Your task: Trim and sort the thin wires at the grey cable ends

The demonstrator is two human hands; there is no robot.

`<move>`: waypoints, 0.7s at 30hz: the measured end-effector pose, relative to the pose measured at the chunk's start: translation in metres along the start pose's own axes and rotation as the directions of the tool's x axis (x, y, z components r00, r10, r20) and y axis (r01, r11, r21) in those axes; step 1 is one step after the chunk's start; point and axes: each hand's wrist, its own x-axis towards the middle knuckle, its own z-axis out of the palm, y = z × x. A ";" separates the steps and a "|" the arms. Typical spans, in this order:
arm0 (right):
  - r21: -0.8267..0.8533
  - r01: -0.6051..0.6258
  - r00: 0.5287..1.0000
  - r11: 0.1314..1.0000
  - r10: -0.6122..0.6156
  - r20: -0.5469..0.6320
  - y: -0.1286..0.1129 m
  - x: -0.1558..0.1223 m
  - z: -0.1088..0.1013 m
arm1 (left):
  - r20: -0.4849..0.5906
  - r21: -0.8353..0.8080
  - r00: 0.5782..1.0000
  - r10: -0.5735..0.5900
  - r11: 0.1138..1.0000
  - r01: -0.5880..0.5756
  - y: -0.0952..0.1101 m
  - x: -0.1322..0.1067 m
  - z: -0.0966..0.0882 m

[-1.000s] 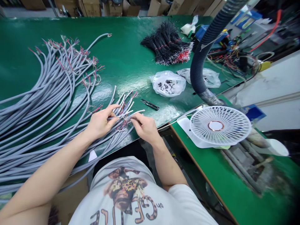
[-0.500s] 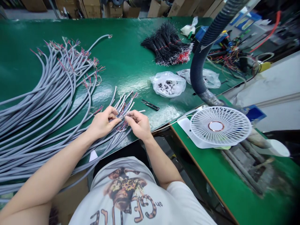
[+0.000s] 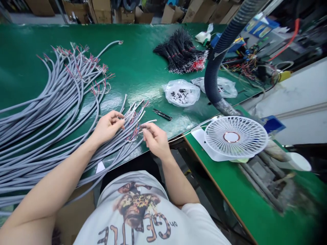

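Observation:
My left hand (image 3: 108, 126) is over the bundle of grey cables (image 3: 112, 153), its fingers curled in and thumb close to the index finger; whatever is between them is hidden. To its right, my right hand (image 3: 155, 139) has thumb and fingers drawn together beside the stripped cable ends (image 3: 134, 117), where thin red, white and blue wires fan out. Something small may be in its fingertips, too fine to make out. A pair of black thread snips (image 3: 162, 114) lies on the green table just beyond the right hand.
More grey cables (image 3: 58, 92) spread across the left. Behind are bundled black wires (image 3: 181, 51) and a clear plastic bag of small parts (image 3: 182, 92). At right hangs a dark ribbed hose (image 3: 212, 75) above a white fan (image 3: 232, 136) on a lower green surface (image 3: 245, 197).
My hands were together at the cable ends and have now parted. The left has moved left and slightly up, the right a little right and down.

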 end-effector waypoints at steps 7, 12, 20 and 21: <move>-0.159 0.050 0.996 0.986 -0.037 0.085 0.010 0.009 0.025 | 0.026 -0.083 0.999 -0.044 0.995 0.046 0.008 -0.002 -0.001; -0.172 0.045 0.994 0.984 -0.027 0.103 0.008 0.015 0.027 | 0.016 -0.067 0.999 -0.028 0.997 0.029 0.007 -0.002 -0.001; -0.099 0.027 0.997 0.995 -0.020 0.072 0.013 0.017 0.032 | 0.013 -0.002 1.000 0.022 1.000 -0.022 0.002 -0.002 0.000; -0.083 0.023 0.998 0.996 -0.018 0.067 0.012 0.018 0.032 | 0.013 0.010 0.999 0.033 0.999 -0.033 0.001 -0.002 0.000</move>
